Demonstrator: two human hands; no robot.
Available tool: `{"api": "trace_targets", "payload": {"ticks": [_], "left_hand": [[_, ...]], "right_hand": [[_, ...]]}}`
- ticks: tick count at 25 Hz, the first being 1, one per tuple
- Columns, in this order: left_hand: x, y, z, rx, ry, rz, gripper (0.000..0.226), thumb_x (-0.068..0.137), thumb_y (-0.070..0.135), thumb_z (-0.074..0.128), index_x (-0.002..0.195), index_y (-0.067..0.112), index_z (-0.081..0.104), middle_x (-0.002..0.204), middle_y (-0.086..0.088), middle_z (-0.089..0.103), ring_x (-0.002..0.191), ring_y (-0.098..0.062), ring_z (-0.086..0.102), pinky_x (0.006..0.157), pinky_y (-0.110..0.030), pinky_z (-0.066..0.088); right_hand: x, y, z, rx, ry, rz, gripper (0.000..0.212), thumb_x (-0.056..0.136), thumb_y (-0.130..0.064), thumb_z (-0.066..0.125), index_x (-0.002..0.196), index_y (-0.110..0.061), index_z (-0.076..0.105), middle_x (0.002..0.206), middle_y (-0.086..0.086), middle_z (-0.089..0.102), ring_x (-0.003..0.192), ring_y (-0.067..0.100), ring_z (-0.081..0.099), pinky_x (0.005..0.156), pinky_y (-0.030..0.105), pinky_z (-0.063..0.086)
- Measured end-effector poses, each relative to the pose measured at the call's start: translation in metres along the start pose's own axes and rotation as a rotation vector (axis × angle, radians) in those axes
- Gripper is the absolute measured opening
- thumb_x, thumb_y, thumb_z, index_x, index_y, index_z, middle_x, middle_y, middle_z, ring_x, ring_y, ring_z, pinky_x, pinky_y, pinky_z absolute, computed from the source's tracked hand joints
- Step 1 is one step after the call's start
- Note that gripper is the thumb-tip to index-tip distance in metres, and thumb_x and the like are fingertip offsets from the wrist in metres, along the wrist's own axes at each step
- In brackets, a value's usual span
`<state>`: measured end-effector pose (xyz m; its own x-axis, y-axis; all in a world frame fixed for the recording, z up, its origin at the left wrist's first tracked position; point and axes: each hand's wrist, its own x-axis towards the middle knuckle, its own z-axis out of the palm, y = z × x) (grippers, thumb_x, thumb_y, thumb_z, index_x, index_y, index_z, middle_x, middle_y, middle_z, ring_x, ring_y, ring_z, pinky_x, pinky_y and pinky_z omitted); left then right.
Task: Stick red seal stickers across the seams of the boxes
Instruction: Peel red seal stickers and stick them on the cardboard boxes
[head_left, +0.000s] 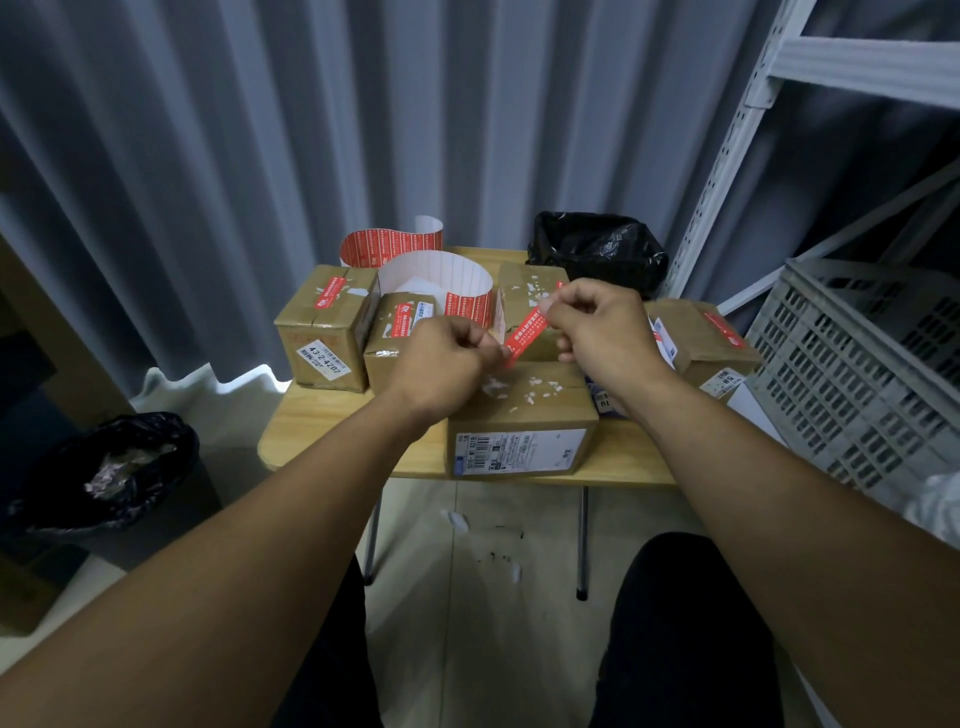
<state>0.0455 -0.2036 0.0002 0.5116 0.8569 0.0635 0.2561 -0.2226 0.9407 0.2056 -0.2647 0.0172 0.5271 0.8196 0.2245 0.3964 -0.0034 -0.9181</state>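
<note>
Left hand (447, 358) and right hand (597, 325) each hold a closed grip on one end of a red seal sticker (525, 335), stretched above the nearest box (519, 415), whose seam is unsealed. Three boxes behind already bear stickers; the sticker roll (436, 270) lies on the table (332, 431).

Single head-worn wide-angle view, angled forward and down over a close wooden table (332, 415).

Dim, cool, bluish light overall. A bright patch glows under the hem of the grey pleated curtain (208, 130), left of the pale wooden counter (332, 421). Wide-angle bending at the edges; soft focus, slight blur throughout.
</note>
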Motion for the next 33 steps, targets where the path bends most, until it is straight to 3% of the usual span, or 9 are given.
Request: {"api": "trace_targets", "payload": {"ticks": [6,10,14,16,22,26,30,33], "left_hand": [[0.003,0.004,-0.001,-0.13,0.046,-0.018,0.011,0.093,0.008,0.068,0.083,0.008,0.063,0.08,-0.009,0.067,0.049,-0.007,0.058,0.038,-0.022,0.044],[0.003,0.005,-0.005,-0.104,0.032,-0.008,0.009,0.093,0.006,0.068,0.087,0.005,0.062,0.08,-0.012,0.065,0.051,-0.012,0.059,0.039,-0.023,0.046],[0.002,0.008,-0.007,-0.086,0.036,-0.016,0.006,0.094,0.005,0.067,0.091,0.001,0.063,0.082,-0.013,0.063,0.057,-0.017,0.061,0.042,-0.024,0.051],[0.002,0.009,-0.007,-0.085,0.047,-0.019,0.006,0.094,0.004,0.066,0.091,0.002,0.062,0.081,-0.013,0.063,0.054,-0.017,0.061,0.042,-0.025,0.053],[0.002,0.01,-0.005,-0.046,0.042,-0.017,0.007,0.093,0.004,0.067,0.088,0.0,0.064,0.077,-0.014,0.062,0.052,-0.018,0.062,0.043,-0.026,0.053],[0.002,0.008,-0.008,-0.05,0.039,-0.014,0.012,0.094,0.003,0.065,0.096,-0.008,0.065,0.082,-0.015,0.062,0.061,-0.02,0.061,0.043,-0.025,0.053],[0.001,0.008,-0.011,-0.128,0.026,-0.023,0.006,0.096,0.004,0.063,0.092,0.002,0.068,0.087,-0.013,0.064,0.072,-0.021,0.06,0.043,-0.025,0.051],[-0.001,0.008,-0.012,-0.182,0.019,-0.071,0.003,0.094,0.005,0.067,0.096,0.004,0.069,0.085,-0.01,0.064,0.068,-0.016,0.059,0.043,-0.024,0.051]], "right_hand": [[0.002,0.01,-0.006,0.076,0.106,0.053,0.004,0.089,-0.016,0.076,0.092,-0.018,0.077,0.089,0.001,0.072,0.076,0.011,0.064,0.064,0.026,0.056],[-0.003,0.008,-0.008,0.078,0.031,0.048,0.016,0.085,-0.014,0.08,0.099,-0.016,0.072,0.091,-0.001,0.067,0.08,0.009,0.063,0.063,0.024,0.057],[-0.006,0.005,-0.01,0.034,0.053,-0.026,0.012,0.088,-0.007,0.072,0.089,-0.019,0.07,0.085,-0.001,0.066,0.076,0.011,0.059,0.073,0.03,0.052],[-0.008,0.003,-0.012,0.066,0.054,-0.055,0.009,0.091,-0.011,0.069,0.084,-0.017,0.067,0.08,-0.001,0.064,0.073,0.013,0.058,0.07,0.033,0.051],[-0.008,0.009,-0.004,-0.079,-0.012,-0.195,0.02,0.082,-0.018,0.083,0.077,-0.023,0.063,0.071,-0.007,0.061,0.063,0.004,0.051,0.065,0.025,0.047],[-0.006,0.011,-0.01,-0.166,-0.015,-0.136,0.015,0.09,-0.018,0.074,0.077,-0.021,0.067,0.073,-0.01,0.061,0.064,0.001,0.051,0.069,0.023,0.043],[-0.007,0.012,-0.014,-0.088,-0.068,0.005,0.016,0.095,-0.022,0.068,0.079,-0.022,0.064,0.075,-0.005,0.062,0.068,0.011,0.058,0.069,0.033,0.048],[-0.011,0.013,-0.017,-0.058,-0.119,0.105,0.018,0.096,-0.021,0.066,0.078,-0.019,0.064,0.07,-0.007,0.06,0.066,0.009,0.056,0.064,0.028,0.046]]}}
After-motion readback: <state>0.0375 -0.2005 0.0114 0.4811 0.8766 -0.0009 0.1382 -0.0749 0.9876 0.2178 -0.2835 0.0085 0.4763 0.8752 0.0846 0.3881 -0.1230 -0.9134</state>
